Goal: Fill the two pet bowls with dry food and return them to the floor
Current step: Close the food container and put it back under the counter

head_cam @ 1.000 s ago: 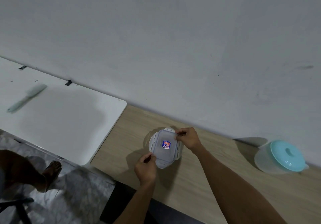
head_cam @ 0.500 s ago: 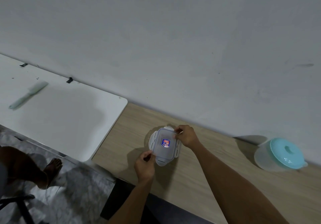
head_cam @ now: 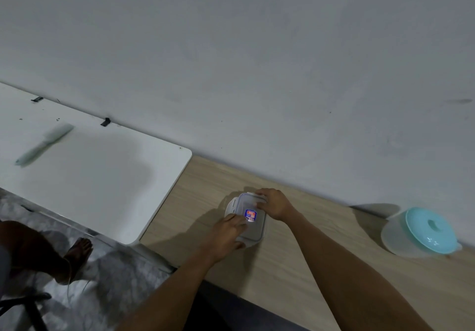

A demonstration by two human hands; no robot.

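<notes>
A small clear plastic container (head_cam: 253, 228) with a snap-on lid and a blue and red sticker sits on the wooden table (head_cam: 295, 266). My left hand (head_cam: 226, 233) lies over its near-left side, fingers across the lid and thumb at the near edge. My right hand (head_cam: 273, 203) holds the far edge of the lid, fingers curled over the clip there. What is inside the container cannot be made out. No pet bowl is visible.
A translucent tub with a turquoise lid (head_cam: 421, 231) stands at the right by the wall. A white table (head_cam: 102, 176) adjoins on the left, with a pale green brush (head_cam: 43, 144) on it. A bare foot (head_cam: 77, 251) and a dark stool leg (head_cam: 33, 310) are on the floor.
My left hand has slid from the near-left corner up onto the lid. My right hand has shifted along the far edge. The side clip flaps now lie closer to the container.
</notes>
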